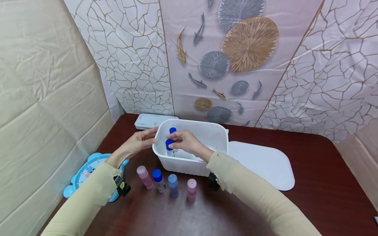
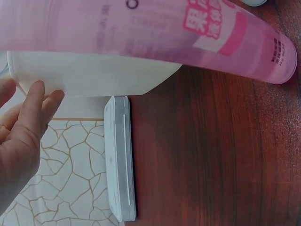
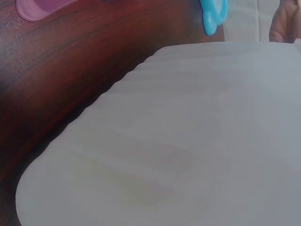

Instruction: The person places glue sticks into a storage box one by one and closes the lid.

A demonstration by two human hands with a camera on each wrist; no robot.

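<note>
My right hand point(image 1: 189, 142) reaches into the white plastic bin point(image 1: 183, 166), where its thumb and fingers pinch a glue bottle point(image 1: 169, 146) by the blue cap. Just behind that bottle, a second blue cap point(image 1: 173, 130) shows inside the bin. My left hand point(image 1: 138, 142) is at the bin's left rim, its fingers extended; the left wrist view shows the same hand point(image 2: 23, 134) beside the bin wall. In front of the bin stand several glue bottles: a pink one point(image 1: 145, 177), a blue-capped clear one point(image 1: 159, 181), a light blue one point(image 1: 173, 186) and another pink one point(image 1: 192, 190).
The bin's flat white lid point(image 1: 262, 164) lies on the dark wooden table point(image 1: 236, 209) to the right. A light blue animal-shaped object point(image 1: 77, 178) sits at the left, partly under my left forearm. Behind the bin is a slim white case point(image 1: 152, 120), near the curtain.
</note>
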